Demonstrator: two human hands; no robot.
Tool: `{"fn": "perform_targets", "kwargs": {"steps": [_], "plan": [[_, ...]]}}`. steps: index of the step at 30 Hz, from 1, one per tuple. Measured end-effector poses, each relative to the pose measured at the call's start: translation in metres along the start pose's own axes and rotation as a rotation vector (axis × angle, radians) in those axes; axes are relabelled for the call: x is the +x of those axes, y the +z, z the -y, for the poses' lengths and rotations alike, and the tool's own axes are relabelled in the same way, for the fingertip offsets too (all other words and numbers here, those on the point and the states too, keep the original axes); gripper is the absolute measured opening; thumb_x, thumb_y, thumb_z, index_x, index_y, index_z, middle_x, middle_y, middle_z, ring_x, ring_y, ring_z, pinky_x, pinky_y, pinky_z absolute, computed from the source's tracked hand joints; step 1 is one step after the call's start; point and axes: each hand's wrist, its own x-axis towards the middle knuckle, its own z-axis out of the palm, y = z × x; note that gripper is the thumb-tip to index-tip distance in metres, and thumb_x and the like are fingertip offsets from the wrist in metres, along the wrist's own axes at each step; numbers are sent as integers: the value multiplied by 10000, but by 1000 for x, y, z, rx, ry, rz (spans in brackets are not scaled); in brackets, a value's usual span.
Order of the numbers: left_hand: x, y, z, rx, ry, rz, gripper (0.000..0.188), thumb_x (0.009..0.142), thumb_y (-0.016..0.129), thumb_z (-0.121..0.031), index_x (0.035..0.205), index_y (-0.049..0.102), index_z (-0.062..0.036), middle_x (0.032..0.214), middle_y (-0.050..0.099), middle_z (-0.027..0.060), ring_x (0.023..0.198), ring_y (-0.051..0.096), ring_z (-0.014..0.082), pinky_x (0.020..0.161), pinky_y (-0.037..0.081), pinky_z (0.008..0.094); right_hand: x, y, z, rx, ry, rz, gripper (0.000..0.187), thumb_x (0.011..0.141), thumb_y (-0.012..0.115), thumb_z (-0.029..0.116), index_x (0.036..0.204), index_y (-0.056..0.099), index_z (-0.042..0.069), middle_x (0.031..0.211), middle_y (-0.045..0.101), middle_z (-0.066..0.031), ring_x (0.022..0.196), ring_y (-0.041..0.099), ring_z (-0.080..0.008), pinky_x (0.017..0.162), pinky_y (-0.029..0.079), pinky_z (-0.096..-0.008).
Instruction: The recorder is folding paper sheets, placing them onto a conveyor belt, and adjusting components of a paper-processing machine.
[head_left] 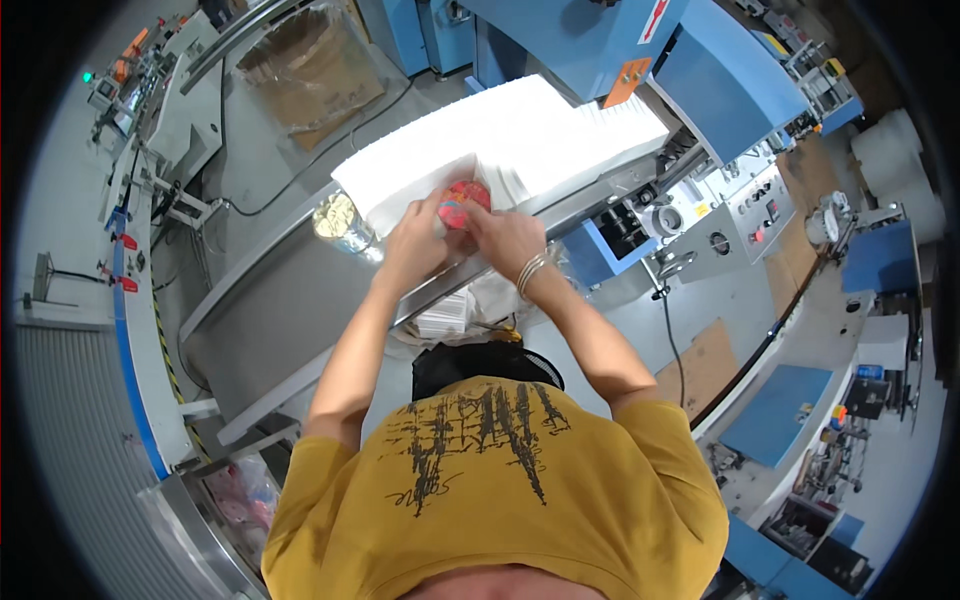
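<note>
My left hand (417, 240) and my right hand (506, 238) meet over the near edge of a metal work surface. Between them is a small red round thing (464, 204) with a multicoloured pattern; its kind is unclear. Fingers of both hands are closed on its sides. Just beyond it runs a long, tightly packed row of thin white sheets (450, 130), curving to the right. A pale panel or box wall (415, 196) stands behind my left hand. Left of that hand sits a shiny silver container (345, 232) full of cream-coloured pieces.
A grey conveyor belt (290, 310) slopes away to the lower left. Blue machine housings (730, 75) and a control panel (745, 222) stand at the right. Under my hands lies a stack of white sheets (442, 315). A plastic-lined cardboard box (312, 72) is at the far left.
</note>
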Motion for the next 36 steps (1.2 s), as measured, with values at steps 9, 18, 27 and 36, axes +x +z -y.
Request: {"fn": "perform_targets", "kwargs": {"steps": [9, 18, 27, 36], "plan": [[-14, 36, -13, 246, -193, -57, 849, 652, 729, -393, 1346, 344, -90, 1101, 482, 195, 968, 554, 378, 749, 493, 454, -9, -14, -51, -85, 37, -19, 192, 874, 523, 299, 1003, 647, 229, 727, 634, -78, 633, 629, -297, 547, 495, -412], [-22, 15, -1, 245, -319, -109, 791, 679, 713, -400, 1295, 357, -54, 1053, 503, 238, 920, 573, 418, 771, 493, 453, -4, -24, -44, -58, -49, 61, 260, 854, 566, 215, 1106, 627, 240, 739, 620, -90, 677, 618, -308, 583, 494, -407], [9, 53, -3, 223, -120, -39, 904, 668, 729, -471, 1333, 304, -30, 1117, 454, 227, 984, 546, 382, 740, 502, 448, -41, -41, -36, 51, -120, 69, 425, 820, 597, 149, 1232, 541, 238, 942, 637, -99, 734, 624, -313, 622, 508, -393], [4, 60, -40, 213, -251, -101, 843, 732, 692, -436, 1341, 292, -11, 1118, 478, 263, 990, 545, 409, 796, 477, 478, -199, -14, -106, -70, 245, 392, 363, 799, 628, 233, 1154, 562, 196, 959, 653, -91, 837, 640, -308, 697, 528, -410]]}}
